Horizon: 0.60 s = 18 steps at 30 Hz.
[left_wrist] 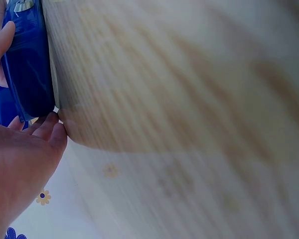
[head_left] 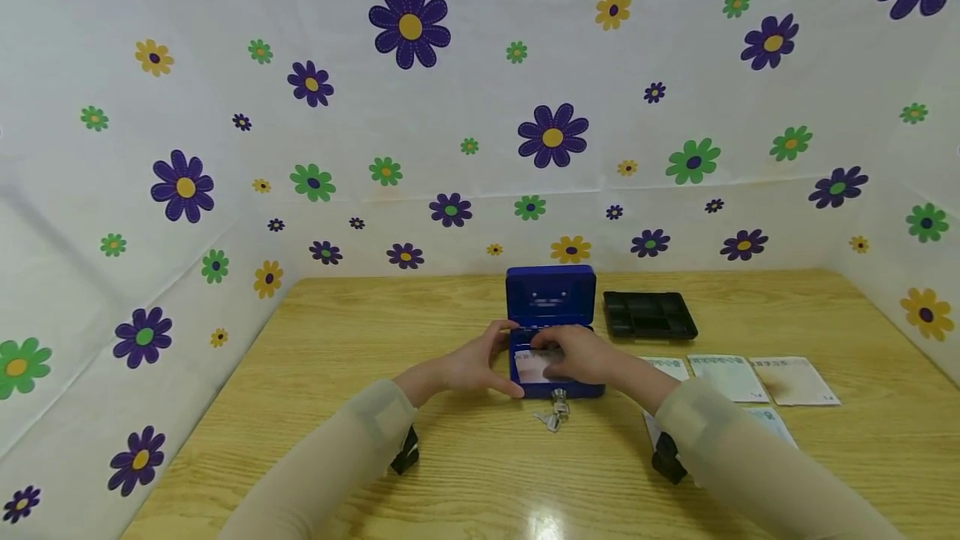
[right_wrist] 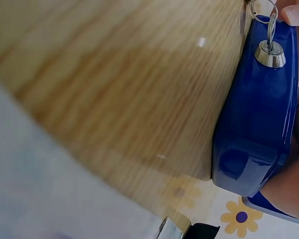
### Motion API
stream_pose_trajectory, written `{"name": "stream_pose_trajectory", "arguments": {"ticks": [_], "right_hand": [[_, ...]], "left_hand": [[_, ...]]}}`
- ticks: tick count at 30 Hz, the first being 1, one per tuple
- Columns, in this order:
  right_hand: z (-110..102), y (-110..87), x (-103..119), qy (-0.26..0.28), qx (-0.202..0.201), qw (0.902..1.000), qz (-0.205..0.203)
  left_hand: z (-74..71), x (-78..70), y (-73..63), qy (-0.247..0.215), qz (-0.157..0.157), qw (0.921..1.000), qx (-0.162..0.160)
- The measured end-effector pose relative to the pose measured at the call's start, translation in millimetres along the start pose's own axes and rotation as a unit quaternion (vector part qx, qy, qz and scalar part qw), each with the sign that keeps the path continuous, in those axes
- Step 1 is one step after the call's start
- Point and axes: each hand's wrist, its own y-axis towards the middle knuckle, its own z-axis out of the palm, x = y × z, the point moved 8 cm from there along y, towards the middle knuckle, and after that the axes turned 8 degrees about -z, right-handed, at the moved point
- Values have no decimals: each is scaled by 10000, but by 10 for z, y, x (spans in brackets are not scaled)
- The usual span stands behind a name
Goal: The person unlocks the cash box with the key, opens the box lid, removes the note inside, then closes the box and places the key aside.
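Note:
A blue cash box (head_left: 567, 391) stands on the table with its lid (head_left: 550, 294) raised toward the back. My left hand (head_left: 472, 362) grips the box's left side, thumb at the front corner and fingers at the rear. Inside the box lies a pale pinkish paper note (head_left: 531, 367) with printing along its far edge. Reaching in from the right, my right hand (head_left: 588, 354) holds this note, thumb over its right part and fingers bent at its far edge. Keys (head_left: 553, 421) on a ring hang from the front lock (right_wrist: 270, 54). The right fingertips are hidden in the right wrist view.
A black compartment tray (head_left: 649, 316) sits behind and right of the box. Several printed paper notes lie to the right, among them a greenish one (head_left: 727, 379) and a brownish one (head_left: 797, 382). My right forearm partly covers some. Flower-patterned cloth (head_left: 450, 123) walls in the table.

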Motion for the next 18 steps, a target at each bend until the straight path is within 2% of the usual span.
{"name": "stream_pose_trajectory", "arguments": {"ticks": [6, 13, 18], "right_hand": [[7, 10, 13, 11, 5, 10000, -32], [-8, 5, 10, -5, -212, 9995, -222], [-45, 3, -7, 100, -407, 9990, -179]], "left_hand": [[-3, -10, -12, 8, 29, 10000, 13], [-2, -13, -11, 18, 75, 10000, 19], [-7, -5, -1, 11, 12, 10000, 4]]}}
